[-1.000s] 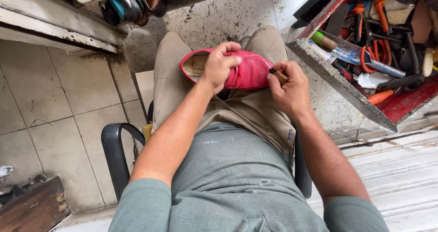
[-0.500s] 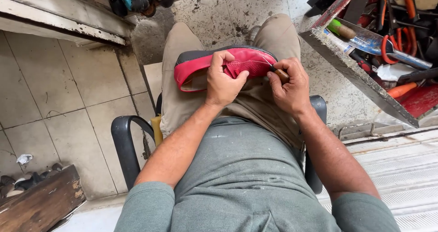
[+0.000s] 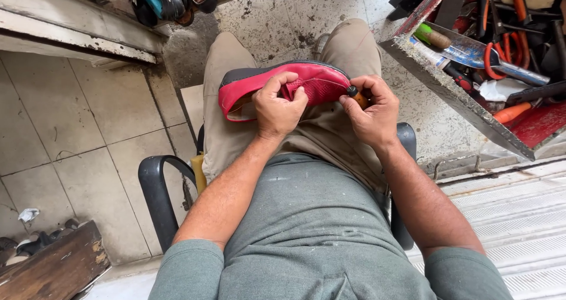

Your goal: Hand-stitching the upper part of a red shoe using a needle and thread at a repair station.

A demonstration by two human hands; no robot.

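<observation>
both hands busy: left hand grips the red shoe on the lap, right hand pinches a wooden-handled awl at its toe. stitching looks mid-way, finished part not visible.

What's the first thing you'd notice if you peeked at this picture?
A bright red shoe lies across the seated person's lap in the middle, pinched by the left hand, while the right hand presses a small wooden-handled tool against its edge. At the upper right sits a messy box of tools with orange-handled pliers.
</observation>
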